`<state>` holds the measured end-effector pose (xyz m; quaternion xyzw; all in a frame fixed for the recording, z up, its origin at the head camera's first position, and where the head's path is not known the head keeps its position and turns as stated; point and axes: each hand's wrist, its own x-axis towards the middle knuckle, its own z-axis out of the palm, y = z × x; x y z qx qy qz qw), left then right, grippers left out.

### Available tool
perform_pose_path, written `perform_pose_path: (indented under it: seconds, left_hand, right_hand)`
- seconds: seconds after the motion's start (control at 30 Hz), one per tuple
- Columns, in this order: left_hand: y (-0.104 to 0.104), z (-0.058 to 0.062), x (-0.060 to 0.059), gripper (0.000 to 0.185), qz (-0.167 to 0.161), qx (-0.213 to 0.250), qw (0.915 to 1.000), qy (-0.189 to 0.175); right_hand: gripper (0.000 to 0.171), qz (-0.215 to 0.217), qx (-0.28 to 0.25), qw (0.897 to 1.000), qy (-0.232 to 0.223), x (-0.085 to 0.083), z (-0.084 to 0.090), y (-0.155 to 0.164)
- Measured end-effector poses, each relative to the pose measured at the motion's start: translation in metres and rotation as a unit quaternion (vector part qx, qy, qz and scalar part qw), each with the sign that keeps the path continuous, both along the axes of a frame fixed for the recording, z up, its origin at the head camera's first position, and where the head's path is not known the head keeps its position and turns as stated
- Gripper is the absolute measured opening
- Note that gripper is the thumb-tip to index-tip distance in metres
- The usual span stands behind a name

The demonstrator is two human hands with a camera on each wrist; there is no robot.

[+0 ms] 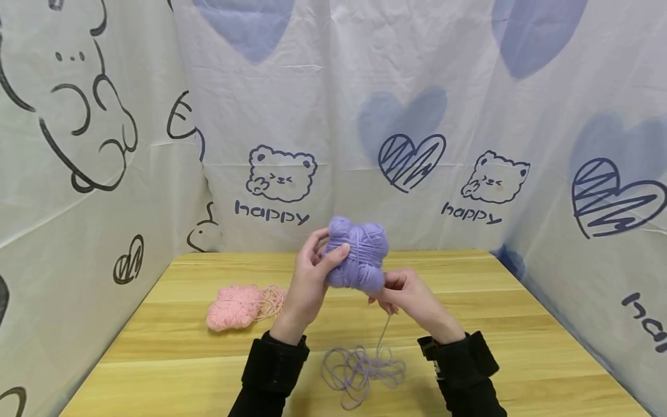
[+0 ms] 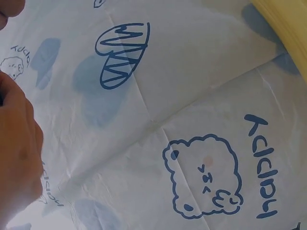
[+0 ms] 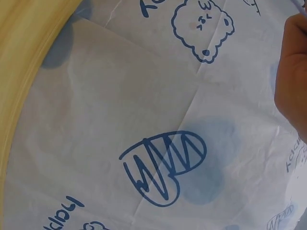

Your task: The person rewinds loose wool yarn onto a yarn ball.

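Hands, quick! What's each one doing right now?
Left hand: closed, holding the purple bundle.
Right hand: closed, holding the loose strand by the bundle's lower corner.

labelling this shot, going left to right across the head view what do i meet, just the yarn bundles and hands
Pink yarn bundle → left hand → purple yarn bundle → right hand.
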<state>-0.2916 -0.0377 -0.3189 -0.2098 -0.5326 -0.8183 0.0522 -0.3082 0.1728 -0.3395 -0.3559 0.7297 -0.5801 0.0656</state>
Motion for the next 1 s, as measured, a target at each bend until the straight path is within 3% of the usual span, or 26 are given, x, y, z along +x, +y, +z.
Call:
perform_pose_path:
  seconds: [0.23,0.37,0.6,0.77,1.0]
  left_hand:
    - [-0.0044,0.0006,0.0,0.049,-0.079,-0.052,0.9955,0.007]
    - [-0.0049,-0.001,0.0005,0.05,-0.097,-0.096,0.9905,0.012]
    - [-0.0073,-0.0034,0.0004,0.047,-0.103,-0.198,0.9741,0.036]
    - [-0.0078,-0.0042,-0.0005,0.048,-0.105,-0.245,0.9623,0.052]
    - [-0.0057,-0.0068,-0.0038,0.046,-0.046,-0.295,0.953,0.054]
  right_hand:
    - [0.015,0.005,0.002,1.0,-0.011,-0.0033,0.001,0.0077]
    - [0.02,-0.011,-0.008,1.0,-0.019,-0.004,0.0022,0.0093]
    - [0.017,-0.029,-0.041,0.998,-0.043,-0.003,0.0054,0.0092]
    - [0.022,-0.065,-0.064,0.995,-0.049,-0.0017,0.0068,0.0072]
    - [0.026,-0.103,-0.103,0.989,-0.025,0.0008,0.01,0.0087]
